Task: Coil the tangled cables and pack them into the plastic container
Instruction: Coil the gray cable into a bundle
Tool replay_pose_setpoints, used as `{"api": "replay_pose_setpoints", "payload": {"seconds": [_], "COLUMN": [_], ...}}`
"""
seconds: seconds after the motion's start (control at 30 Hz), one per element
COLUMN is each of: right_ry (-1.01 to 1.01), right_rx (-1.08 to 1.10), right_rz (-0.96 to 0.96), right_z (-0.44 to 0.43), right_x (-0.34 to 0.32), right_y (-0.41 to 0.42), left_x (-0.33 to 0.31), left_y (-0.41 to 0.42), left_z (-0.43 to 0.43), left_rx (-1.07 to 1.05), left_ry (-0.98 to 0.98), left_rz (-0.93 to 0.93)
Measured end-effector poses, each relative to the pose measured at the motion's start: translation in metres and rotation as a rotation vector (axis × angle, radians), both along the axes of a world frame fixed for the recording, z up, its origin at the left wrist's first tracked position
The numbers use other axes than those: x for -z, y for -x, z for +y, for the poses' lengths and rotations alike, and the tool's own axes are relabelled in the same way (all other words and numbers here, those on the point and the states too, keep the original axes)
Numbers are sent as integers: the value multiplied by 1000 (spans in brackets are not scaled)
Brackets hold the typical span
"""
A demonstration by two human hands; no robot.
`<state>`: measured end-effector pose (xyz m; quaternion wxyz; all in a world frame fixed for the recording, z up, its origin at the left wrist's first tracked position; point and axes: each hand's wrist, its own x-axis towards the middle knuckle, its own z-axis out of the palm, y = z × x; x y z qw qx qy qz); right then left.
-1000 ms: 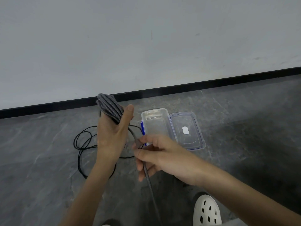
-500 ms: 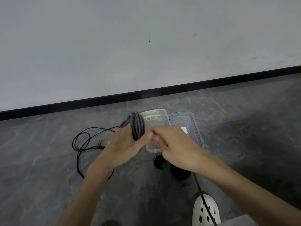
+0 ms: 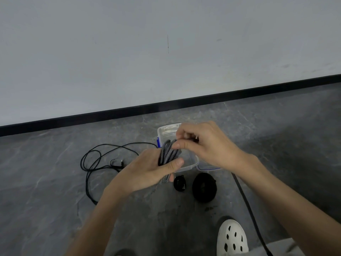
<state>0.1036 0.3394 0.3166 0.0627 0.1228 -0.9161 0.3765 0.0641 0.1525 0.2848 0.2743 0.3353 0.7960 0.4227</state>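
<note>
My left hand (image 3: 147,170) grips a coil of grey braided cable (image 3: 168,152) just above the near left corner of the clear plastic container (image 3: 186,164). My right hand (image 3: 204,145) pinches the coil's upper end, with the same cable's loose tail (image 3: 248,209) running down past my right forearm. The container's lid (image 3: 208,166) lies beside it, mostly hidden by my right hand. A thin black cable (image 3: 96,159) lies tangled on the floor to the left.
Two black rolls, a small black roll (image 3: 179,183) and a larger black roll (image 3: 203,187), lie on the grey floor in front of the container. A white perforated shoe (image 3: 231,237) is at the bottom right. A wall with black skirting (image 3: 129,109) runs behind.
Both hands have dropped lower and to the right with the grey coil, which now sits over the container. My right hand moved up from the tail to the coil's top.
</note>
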Motion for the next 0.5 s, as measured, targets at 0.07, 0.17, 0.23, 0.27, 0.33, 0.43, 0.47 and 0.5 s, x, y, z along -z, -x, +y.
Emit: {"api": "replay_pose_setpoints", "payload": {"seconds": [0.07, 0.17, 0.23, 0.27, 0.33, 0.43, 0.47, 0.5], "right_ry": [24, 33, 13, -6, -55, -110, -120, -130], "right_rx": [-20, -49, -47, -38, -24, -44, -52, -54], "right_rz": [-30, -22, 19, 41, 77, 130, 146, 155], "right_z": [2, 5, 7, 9, 13, 14, 14, 15], "right_x": [3, 7, 9, 9, 10, 13, 15, 16], "right_y": [2, 3, 4, 5, 6, 7, 7, 7], "left_x": [0, -1, -2, -3, -6, -9, -10, -12], "left_y": [0, 2, 1, 1, -2, -6, -7, -7], "left_z": [-3, -5, -4, -3, -1, 1, 2, 2], "left_rx": [6, -15, -43, -52, -51, -31, -32, -33], "left_ry": [-2, 6, -7, -18, -31, -78, -95, -113], "left_rz": [-11, -21, -55, -74, -120, -233, -263, -284]}}
